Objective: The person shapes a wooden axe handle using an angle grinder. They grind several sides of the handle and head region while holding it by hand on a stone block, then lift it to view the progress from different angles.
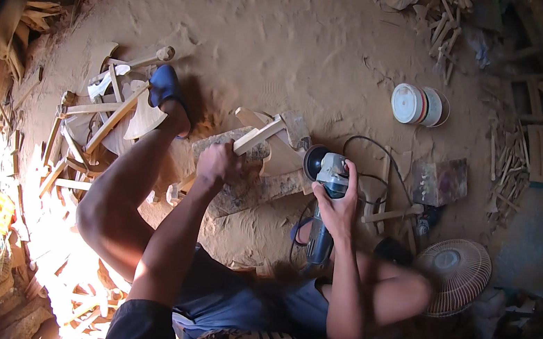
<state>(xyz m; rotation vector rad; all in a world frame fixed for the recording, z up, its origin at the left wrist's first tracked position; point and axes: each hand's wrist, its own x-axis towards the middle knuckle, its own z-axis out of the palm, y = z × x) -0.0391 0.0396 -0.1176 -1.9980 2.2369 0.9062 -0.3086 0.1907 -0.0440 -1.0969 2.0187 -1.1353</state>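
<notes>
My left hand point(218, 163) is closed round the lower end of a pale squared wooden stick point(261, 134), which slants up and to the right. Beneath it lie a flat pale wooden piece point(285, 159) and a worn, rough wooden board point(257, 194). In my right hand point(335, 211) is an angle grinder point(321, 239), held upright with its head at the top. The grinder's dark round disc point(315, 162) faces left, toward the stick, with a gap between them. Whether the disc is spinning I cannot tell.
Cut wooden parts point(107, 117) are heaped by my blue shoe point(166, 84). To the right are a white bucket point(407, 104) on its side, a dusty box point(439, 181) and a round fan point(452, 277). A black cord point(386, 151) loops over the sandy floor point(290, 46).
</notes>
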